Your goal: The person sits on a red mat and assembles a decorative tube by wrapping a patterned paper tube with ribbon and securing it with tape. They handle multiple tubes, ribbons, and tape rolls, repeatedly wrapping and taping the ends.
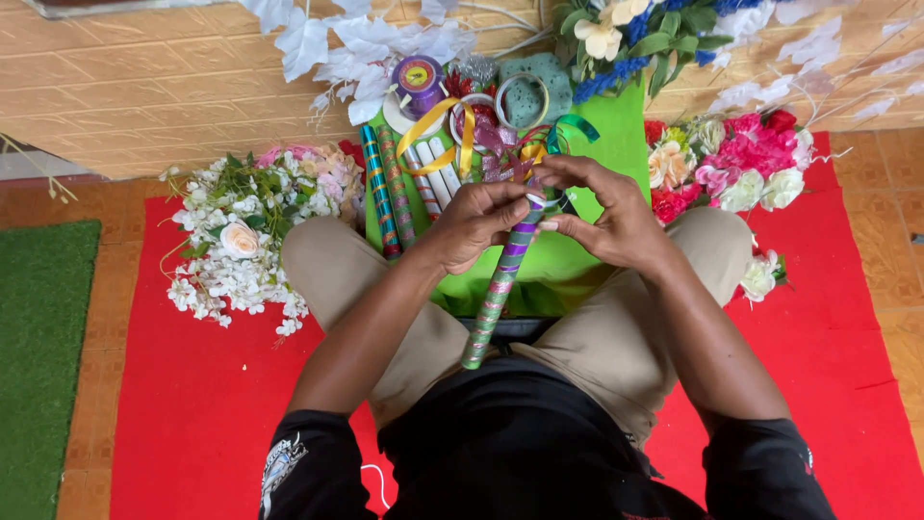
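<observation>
Landmark: we place everything by the green sheet spread between our knees.
Green mat: one, far left of the sheet, past the edge of the red cloth we sit on.
White flower bunch: one heap, left of the sheet beside our left knee, probably kept within easy reach.
Finished sticks: two, wrapped in striped ribbon, lying side by side on the sheet's left edge, likely set aside as done.
Bare white sticks: three as far as we can count, just right of those two, partly under a yellow ribbon.
Ribbon spool: one purple spool at the sheet's top, with two tape rings beside it.
Left hand: fingers closed around the upper part of the wrapped stick, pinning it so that it cannot turn.
Wrapped stick: one, over the middle of the sheet, tilted, its lower end toward our lap and its top between both hands.
Right hand: fingertips pinched together at the stick's top end, on the ribbon there; we cannot tell exactly what they grip.
Pink and red flower bunch: one heap, right of the sheet by our right knee.
Loose white flower: one, below that heap, well right of the sheet.
</observation>
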